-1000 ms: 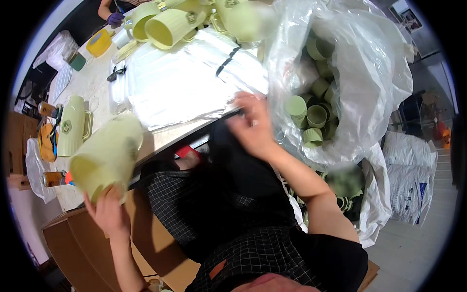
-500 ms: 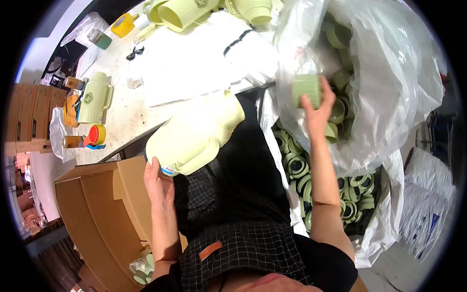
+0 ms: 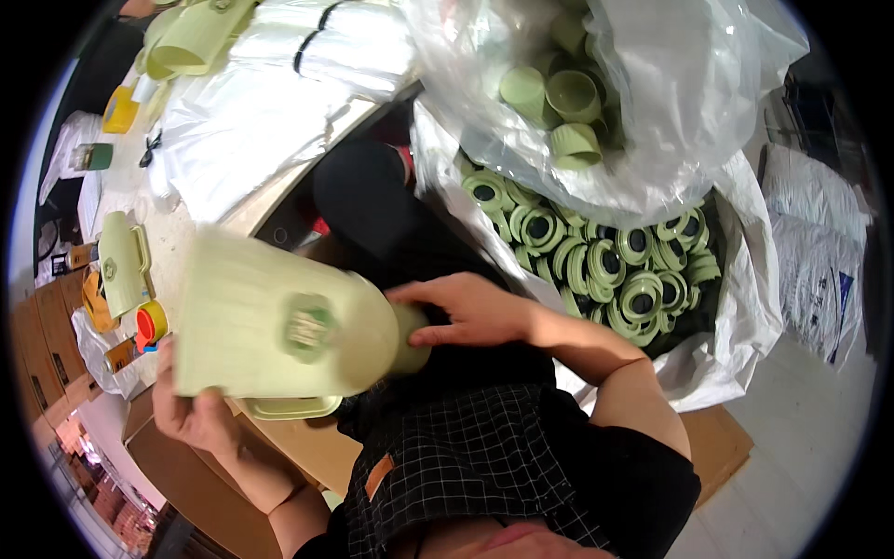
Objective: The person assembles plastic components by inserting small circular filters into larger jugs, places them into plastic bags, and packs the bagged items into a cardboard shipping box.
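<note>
A pale green thermos jug (image 3: 265, 307) with a darker round emblem lies sideways in front of me, its handle turned down toward my body. My left hand (image 3: 200, 419) grips it by the base. At the opposite end, my right hand (image 3: 480, 312) is closed on a green cup-shaped lid (image 3: 412, 343) at the jug's neck. Whether the lid is seated on the neck cannot be made out, since the fingers and some blur cover the join.
To the right, a clear plastic bag (image 3: 684, 112) holds several green cups (image 3: 575, 96), above a white sack (image 3: 740, 317) of green ring-shaped stoppers (image 3: 643, 296). Another jug (image 3: 121, 265) and tape rolls (image 3: 151, 321) sit on the table (image 3: 191, 200). An open cardboard box (image 3: 303, 447) is below.
My right hand has brought a green lid from the plastic bag to the jug's neck. My left hand has swung the jug left and turned its emblem into view. The whole view has shifted rightward.
</note>
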`<action>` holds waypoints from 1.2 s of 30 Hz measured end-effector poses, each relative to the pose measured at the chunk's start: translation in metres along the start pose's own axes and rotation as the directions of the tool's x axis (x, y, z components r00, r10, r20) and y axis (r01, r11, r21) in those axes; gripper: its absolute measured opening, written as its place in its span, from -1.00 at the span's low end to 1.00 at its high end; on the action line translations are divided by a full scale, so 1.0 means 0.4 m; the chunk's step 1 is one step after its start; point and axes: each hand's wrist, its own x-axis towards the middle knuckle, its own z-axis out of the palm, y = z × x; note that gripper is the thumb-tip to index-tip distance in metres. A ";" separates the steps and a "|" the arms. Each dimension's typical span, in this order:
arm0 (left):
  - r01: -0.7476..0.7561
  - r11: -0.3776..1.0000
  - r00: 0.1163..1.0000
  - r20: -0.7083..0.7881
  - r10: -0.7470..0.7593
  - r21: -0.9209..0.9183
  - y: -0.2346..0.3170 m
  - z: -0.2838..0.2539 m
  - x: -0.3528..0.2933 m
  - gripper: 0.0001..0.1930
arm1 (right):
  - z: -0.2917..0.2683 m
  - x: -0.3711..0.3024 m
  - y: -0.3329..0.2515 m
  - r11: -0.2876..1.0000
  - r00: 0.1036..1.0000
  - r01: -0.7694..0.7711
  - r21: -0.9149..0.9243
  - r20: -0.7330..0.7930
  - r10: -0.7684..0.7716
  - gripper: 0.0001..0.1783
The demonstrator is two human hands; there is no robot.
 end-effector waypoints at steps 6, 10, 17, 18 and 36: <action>-0.074 0.990 0.927 0.373 0.023 0.122 -0.009 0.232 0.061 -0.14 | -0.134 -0.188 0.463 0.711 0.409 -0.685 0.155 -0.726 0.553 -0.68; 0.312 0.949 0.946 0.106 -0.306 -0.051 -0.046 0.241 -0.021 0.02 | -0.175 -0.308 0.747 -0.059 0.255 -0.915 -0.400 -0.683 0.684 -0.51; 0.716 0.673 0.679 -0.037 -0.733 -0.185 -0.085 0.227 -0.165 -0.61 | -0.130 -0.325 0.755 0.283 0.411 -0.911 -0.298 -0.669 0.619 -0.39; 0.663 0.723 0.730 -0.046 -0.682 -0.193 -0.090 0.208 -0.166 -0.61 | -0.128 -0.285 0.682 0.406 0.518 -0.851 -0.333 -0.659 0.546 -0.42; 0.453 0.841 0.891 0.188 -0.413 -0.295 -0.084 0.199 -0.226 -0.54 | -0.030 0.072 0.162 0.951 0.779 -0.078 -0.301 -0.613 -0.130 -0.58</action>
